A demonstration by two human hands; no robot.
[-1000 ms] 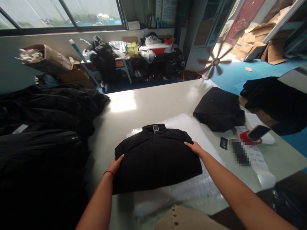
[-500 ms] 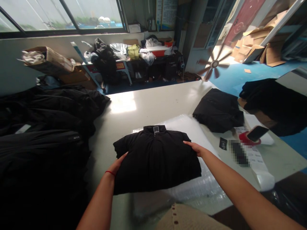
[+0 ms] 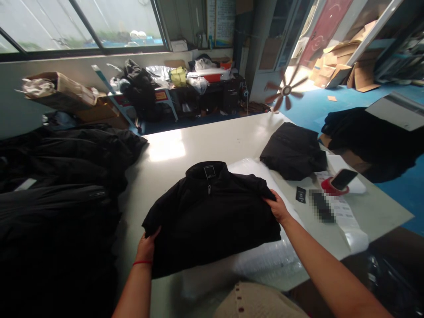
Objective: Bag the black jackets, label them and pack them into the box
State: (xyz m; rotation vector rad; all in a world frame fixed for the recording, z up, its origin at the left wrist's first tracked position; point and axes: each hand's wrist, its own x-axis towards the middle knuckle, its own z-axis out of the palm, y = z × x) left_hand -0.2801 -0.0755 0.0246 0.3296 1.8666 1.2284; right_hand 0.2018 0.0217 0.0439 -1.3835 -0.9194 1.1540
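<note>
A folded black jacket [image 3: 212,216] with a collar label lies in front of me on a stack of clear plastic bags [image 3: 265,260] on the white table [image 3: 212,141]. My left hand [image 3: 146,245], with a red string on the wrist, grips the jacket's left edge, fingers curled under the fabric. My right hand [image 3: 277,207] holds its right edge, fingers tucked under the fold. The jacket looks slightly raised and skewed to the left.
A heap of black jackets [image 3: 59,190] fills the table's left side. Another folded black garment [image 3: 291,150] lies at the right, with a phone on a red holder [image 3: 341,180], a small black tag [image 3: 300,194] and white label strips [image 3: 347,221]. A fan [image 3: 285,90] spins beyond.
Both hands went from lying flat on the jacket's sides to gripping its edges. The jacket has shifted left and towards me, and its left side has spread out.
</note>
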